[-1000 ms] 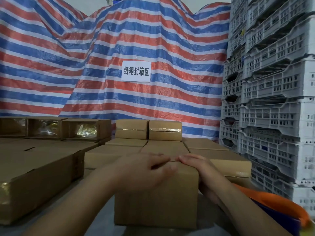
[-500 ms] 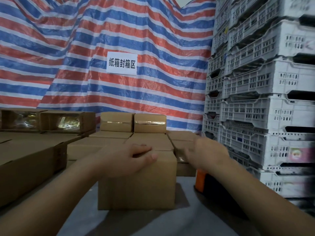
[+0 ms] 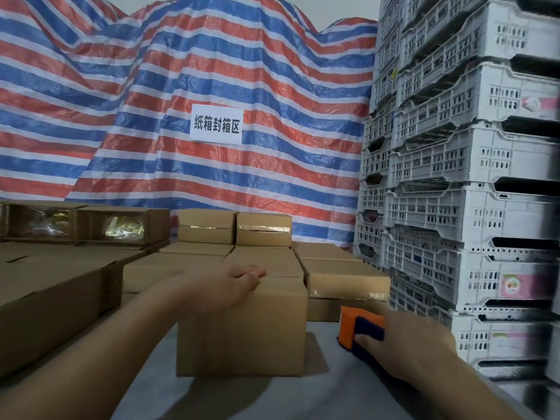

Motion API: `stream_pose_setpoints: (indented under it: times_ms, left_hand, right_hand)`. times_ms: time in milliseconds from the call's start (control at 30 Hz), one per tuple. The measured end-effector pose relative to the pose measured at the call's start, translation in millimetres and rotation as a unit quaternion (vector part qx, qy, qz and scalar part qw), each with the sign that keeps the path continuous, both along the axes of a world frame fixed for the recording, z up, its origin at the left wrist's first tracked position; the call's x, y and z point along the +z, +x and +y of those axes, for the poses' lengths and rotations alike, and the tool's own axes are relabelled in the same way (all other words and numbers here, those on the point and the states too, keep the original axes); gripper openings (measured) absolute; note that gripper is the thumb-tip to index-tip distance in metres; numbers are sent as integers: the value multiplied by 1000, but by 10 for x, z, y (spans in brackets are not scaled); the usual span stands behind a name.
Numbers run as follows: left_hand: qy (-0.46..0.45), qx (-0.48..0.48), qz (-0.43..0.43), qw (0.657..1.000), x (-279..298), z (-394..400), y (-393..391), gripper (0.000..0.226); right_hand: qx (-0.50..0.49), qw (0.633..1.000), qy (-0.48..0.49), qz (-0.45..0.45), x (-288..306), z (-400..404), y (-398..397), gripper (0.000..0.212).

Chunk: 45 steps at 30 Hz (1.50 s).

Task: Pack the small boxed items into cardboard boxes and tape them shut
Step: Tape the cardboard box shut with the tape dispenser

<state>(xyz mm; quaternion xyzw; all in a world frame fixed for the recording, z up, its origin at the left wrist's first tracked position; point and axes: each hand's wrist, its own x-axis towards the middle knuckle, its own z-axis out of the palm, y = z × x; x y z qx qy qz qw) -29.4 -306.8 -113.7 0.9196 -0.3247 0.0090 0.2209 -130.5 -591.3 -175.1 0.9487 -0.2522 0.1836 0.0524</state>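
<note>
A plain cardboard box stands on the grey table in front of me, its top flaps folded down. My left hand rests on the box's top near edge, fingers laid flat over the flaps. To the right of the box lies an orange and dark blue tape dispenser. My right hand is on the dispenser, its fingers wrapped over the blue part. The hand is a little blurred.
Several taped cardboard boxes are stacked behind and to the left. Two open boxes with shiny contents sit at the back left. White plastic crates tower at the right. A striped tarp with a white sign hangs behind.
My right hand left the box top, swung right and down, and now grips the tape dispenser. My left hand stayed on the box.
</note>
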Motion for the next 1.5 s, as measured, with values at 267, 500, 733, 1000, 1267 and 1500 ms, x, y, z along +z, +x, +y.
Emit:
stream_pose_setpoints:
  times_ms: [267,500,733,1000,1267,1500]
  left_hand:
    - [-97,20,59,993,105,55,-47,34]
    - [-155,24,93,983,168,151,-35,50]
    - [-187,41,101,976,210,148,-74,38]
    - [-297,63,158,940,271,200,-73,36]
    - [-505,86,302,804,379,84,25,92]
    - [-565,112,278,769,357,104,54,67]
  right_hand:
    - [4,990,23,-137,137,145,-18,64]
    - [193,863,331,-331,1323,417,169,66]
    - [374,697,574,-212,1745,806,556,53]
    - [365,702,609,-60,1498,965,839,50]
    - [388,764,512,-66,1475,988,966,76]
    - [402,760,510,-40,1473,1000,1006,74]
